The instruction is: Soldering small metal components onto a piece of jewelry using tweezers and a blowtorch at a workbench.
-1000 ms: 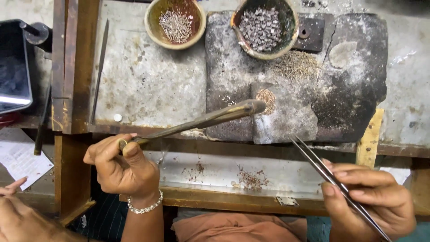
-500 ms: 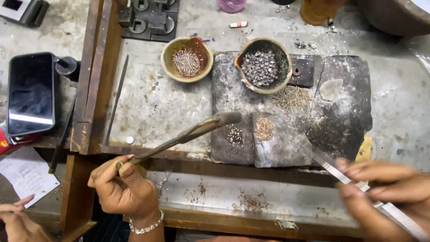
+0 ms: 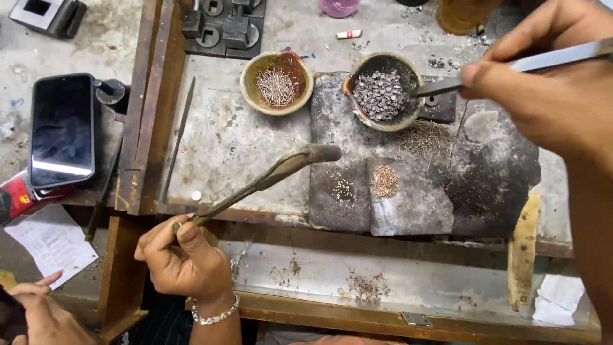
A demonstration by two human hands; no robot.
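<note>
My left hand (image 3: 186,260) grips the handle of a brass torch (image 3: 276,171) whose nozzle hovers over a dark charred slab (image 3: 408,204). On the slab lie small clusters of tiny metal pieces (image 3: 384,181). My right hand (image 3: 543,83) holds steel tweezers (image 3: 485,73) with their tips dipped into a clay bowl of small grey bits (image 3: 380,92). A second clay bowl (image 3: 276,83) to its left holds thin wire pieces.
A black phone (image 3: 62,130) lies at the left next to a wooden bench rail (image 3: 142,128). A thin file (image 3: 177,140) rests on the bench. A metal die block (image 3: 223,25) sits at the back. Another person's hand (image 3: 38,306) is at bottom left.
My right hand has risen from the lower right to the upper right, bringing the tweezers' tips into the grey-bit bowl. The view has shifted down. The torch stays over the slab.
</note>
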